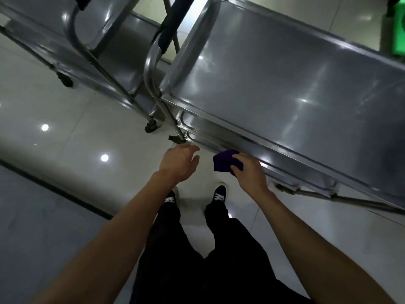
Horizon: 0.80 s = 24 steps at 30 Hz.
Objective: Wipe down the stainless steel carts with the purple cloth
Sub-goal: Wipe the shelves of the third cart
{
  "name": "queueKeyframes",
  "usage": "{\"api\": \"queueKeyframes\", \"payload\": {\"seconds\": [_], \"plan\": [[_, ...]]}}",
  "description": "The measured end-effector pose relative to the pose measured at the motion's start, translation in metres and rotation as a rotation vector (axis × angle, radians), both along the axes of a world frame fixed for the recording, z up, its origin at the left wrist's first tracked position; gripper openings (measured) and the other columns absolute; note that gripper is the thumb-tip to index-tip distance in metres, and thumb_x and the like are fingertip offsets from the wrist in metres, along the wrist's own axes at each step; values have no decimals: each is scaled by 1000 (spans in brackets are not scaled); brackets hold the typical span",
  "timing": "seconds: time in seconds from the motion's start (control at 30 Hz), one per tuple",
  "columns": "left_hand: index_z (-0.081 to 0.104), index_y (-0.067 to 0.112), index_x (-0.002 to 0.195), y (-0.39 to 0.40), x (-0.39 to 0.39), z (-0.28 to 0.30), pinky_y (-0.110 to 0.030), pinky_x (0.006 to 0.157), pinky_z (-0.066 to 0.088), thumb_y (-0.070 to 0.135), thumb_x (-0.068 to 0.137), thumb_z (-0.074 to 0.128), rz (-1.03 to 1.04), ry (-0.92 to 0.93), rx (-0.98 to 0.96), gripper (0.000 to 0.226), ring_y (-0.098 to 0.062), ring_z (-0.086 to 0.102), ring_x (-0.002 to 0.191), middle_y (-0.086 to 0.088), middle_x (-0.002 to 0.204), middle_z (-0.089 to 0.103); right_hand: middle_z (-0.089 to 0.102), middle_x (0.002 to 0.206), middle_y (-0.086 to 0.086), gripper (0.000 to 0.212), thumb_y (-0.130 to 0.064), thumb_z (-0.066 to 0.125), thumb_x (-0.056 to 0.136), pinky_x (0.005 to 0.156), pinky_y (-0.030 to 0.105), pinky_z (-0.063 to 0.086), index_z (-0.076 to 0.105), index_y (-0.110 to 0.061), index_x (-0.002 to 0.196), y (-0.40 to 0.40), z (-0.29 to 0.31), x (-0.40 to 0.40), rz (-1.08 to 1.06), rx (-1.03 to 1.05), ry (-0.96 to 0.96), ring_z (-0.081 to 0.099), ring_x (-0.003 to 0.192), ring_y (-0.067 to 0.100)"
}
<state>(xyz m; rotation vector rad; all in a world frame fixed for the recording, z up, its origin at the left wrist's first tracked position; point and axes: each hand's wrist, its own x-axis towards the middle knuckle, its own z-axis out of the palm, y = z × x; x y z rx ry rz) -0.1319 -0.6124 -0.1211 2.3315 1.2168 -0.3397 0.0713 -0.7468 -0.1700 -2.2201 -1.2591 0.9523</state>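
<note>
On my far left stands the first cart [103, 29], its steel shelves and curved tube frame tilted across the view, with a dark caster [65, 81] on the pale tiled floor [65, 150]. My left hand [178, 164] reaches forward with the forearm stretched out over the floor, fingers loosely spread and slack, gripping nothing; its fingertips hover just short of the corner of the second cart [285, 84]. Below, between both forearms, I see black trousers and black shoes [219, 193] (white laces, as far as I can tell). My right hand [248, 172] is extended too, fingers curled round the cloth [225, 161], which is a deep purple, bunched into a small wad and held against or just beside the near rim of the second cart's top shelf. That shelf is grey, glossy steel, streaked with reflected lights. At the far right corner sits something bright green [397, 29], too blurred to identify.
</note>
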Motion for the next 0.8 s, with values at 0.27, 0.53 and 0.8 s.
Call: {"api": "queueKeyframes", "payload": {"seconds": [0.27, 0.53, 0.8], "plan": [[59, 21, 138, 51, -20, -23, -44, 103, 46, 33, 102, 51, -161, -56, -67, 39, -27, 58, 124, -6, 138, 61, 63, 133, 3, 40, -16, 66, 94, 102, 32, 46, 63, -14, 133, 10, -9, -50, -201, -55, -45, 58, 118, 21], [56, 21, 140, 91, -42, -68, -45, 104, 45, 35, 102, 50, -258, -15, -88, 41, -27, 56, 126, -6, 139, 60, 63, 133, 5, 41, -14, 67, 93, 103, 39, 48, 62, -14, 134, 32, -43, -85, -313, -63, -67, 59, 118, 23], [60, 21, 133, 118, 3, -159, -46, 99, 47, 32, 99, 52, -336, -42, -10, 36, -31, 58, 119, -7, 130, 64, 63, 132, 7, 43, -15, 65, 95, 99, 28, 47, 60, -13, 137, 75, -133, -55, -357, 27, -78, 60, 116, 23]]}}
